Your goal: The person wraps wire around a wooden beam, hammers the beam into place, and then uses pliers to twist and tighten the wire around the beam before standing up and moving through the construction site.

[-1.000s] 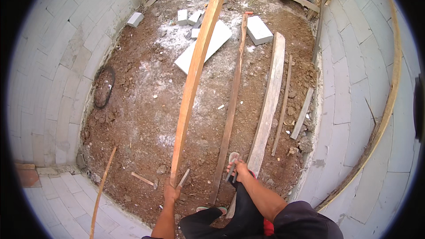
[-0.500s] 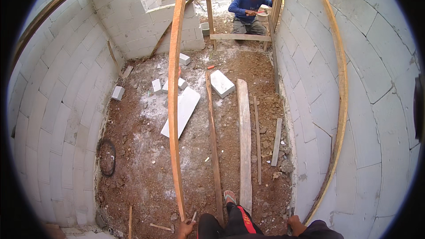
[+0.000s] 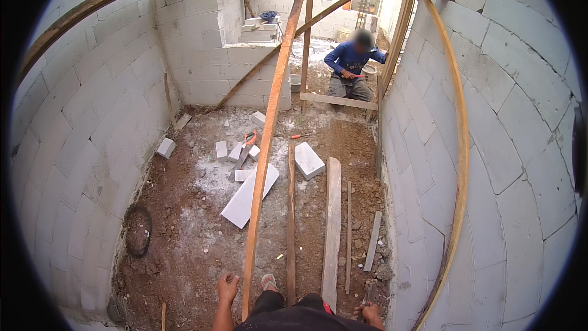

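Observation:
My left hand (image 3: 227, 288) is raised beside a long reddish-brown timber (image 3: 267, 147) that runs from near my body to the top of the view. Its fingers are curled together; whatever they may pinch is too small to make out. Low at the right, my right hand (image 3: 370, 314) is closed around a slim dark metal hand tool (image 3: 367, 294) whose kind is unclear. Beyond that hand, a wide weathered plank (image 3: 331, 233), a narrower board (image 3: 291, 220) and a thin strip (image 3: 349, 239) lie on the soil.
Pale block walls (image 3: 484, 165) flank both sides. White blocks (image 3: 309, 160), a large white slab (image 3: 248, 199) and a handsaw (image 3: 244, 156) lie ahead. A person (image 3: 352, 67) in blue crouches by a timber frame, holding a red-handled tool. A black loop (image 3: 139, 230) lies left.
My view has tilted up and shifted. My left hand has moved from the timber's right side to its left; the small pale stick earlier at its fingers no longer shows. My right hand still grips its tool.

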A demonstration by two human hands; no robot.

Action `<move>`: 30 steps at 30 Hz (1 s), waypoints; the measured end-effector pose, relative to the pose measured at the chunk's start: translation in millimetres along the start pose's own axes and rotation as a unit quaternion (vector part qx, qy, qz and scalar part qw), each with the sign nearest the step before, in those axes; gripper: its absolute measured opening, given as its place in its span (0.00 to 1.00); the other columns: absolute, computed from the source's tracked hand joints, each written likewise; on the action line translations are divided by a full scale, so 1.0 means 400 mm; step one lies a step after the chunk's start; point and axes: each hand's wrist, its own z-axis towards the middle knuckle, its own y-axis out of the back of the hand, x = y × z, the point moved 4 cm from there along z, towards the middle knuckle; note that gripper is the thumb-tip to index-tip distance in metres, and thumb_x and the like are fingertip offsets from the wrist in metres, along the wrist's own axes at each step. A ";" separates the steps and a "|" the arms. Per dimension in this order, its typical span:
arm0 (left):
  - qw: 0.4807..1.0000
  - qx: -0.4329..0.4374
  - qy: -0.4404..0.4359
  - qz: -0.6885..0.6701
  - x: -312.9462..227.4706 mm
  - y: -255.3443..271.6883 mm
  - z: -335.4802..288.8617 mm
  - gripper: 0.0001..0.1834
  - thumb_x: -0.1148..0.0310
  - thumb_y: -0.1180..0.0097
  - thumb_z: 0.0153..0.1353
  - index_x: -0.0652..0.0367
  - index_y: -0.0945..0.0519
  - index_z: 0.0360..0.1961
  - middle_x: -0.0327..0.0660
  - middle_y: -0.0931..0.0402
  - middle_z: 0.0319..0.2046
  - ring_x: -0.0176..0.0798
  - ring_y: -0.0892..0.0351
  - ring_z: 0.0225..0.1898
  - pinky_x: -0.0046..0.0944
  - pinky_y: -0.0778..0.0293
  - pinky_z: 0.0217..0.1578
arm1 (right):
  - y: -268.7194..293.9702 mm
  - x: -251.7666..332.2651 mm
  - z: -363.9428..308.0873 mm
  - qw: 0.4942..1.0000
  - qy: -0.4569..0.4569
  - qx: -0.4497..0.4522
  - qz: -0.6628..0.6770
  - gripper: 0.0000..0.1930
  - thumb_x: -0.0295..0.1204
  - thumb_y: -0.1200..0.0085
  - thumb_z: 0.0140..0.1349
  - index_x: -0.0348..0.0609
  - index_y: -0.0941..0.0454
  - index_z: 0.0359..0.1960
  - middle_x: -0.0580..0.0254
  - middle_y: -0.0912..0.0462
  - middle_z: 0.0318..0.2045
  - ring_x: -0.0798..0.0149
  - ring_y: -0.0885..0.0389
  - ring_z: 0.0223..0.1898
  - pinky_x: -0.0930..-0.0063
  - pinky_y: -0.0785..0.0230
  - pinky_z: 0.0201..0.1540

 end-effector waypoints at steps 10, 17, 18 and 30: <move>0.974 -0.037 -0.221 -0.030 -0.863 -0.144 0.376 0.39 0.58 0.33 0.57 0.68 0.33 0.64 0.60 0.28 0.59 0.54 0.26 0.58 0.49 0.30 0.58 | -0.230 0.209 0.135 0.999 -0.020 -0.019 -0.017 0.19 0.18 0.51 0.65 0.35 0.38 0.57 0.46 0.18 0.31 0.54 0.19 0.25 0.56 0.26 0.26; 0.970 -0.080 -0.231 0.013 -1.002 -0.430 0.513 0.49 0.47 0.34 0.55 0.68 0.40 0.68 0.62 0.34 0.63 0.61 0.35 0.66 0.50 0.38 0.65 | -0.136 0.435 0.345 0.999 -0.001 -0.023 0.029 0.21 0.20 0.48 0.64 0.33 0.36 0.59 0.47 0.18 0.30 0.55 0.19 0.25 0.57 0.27 0.28; 0.974 -0.089 -0.204 0.031 -1.006 -0.454 0.506 0.45 0.46 0.35 0.55 0.64 0.36 0.66 0.62 0.28 0.58 0.61 0.29 0.61 0.51 0.33 0.60 | -0.111 0.464 0.369 0.999 0.004 -0.030 0.036 0.21 0.21 0.48 0.64 0.33 0.36 0.59 0.47 0.18 0.30 0.55 0.19 0.25 0.57 0.27 0.28; 0.944 -0.259 -0.166 0.116 -1.139 -0.641 0.594 0.26 0.43 0.38 0.57 0.56 0.19 0.43 0.56 0.17 0.30 0.63 0.17 0.35 0.57 0.25 0.38 | 0.102 0.586 0.602 0.986 0.006 -0.146 0.078 0.26 0.25 0.43 0.62 0.30 0.34 0.61 0.48 0.19 0.30 0.57 0.20 0.26 0.59 0.29 0.32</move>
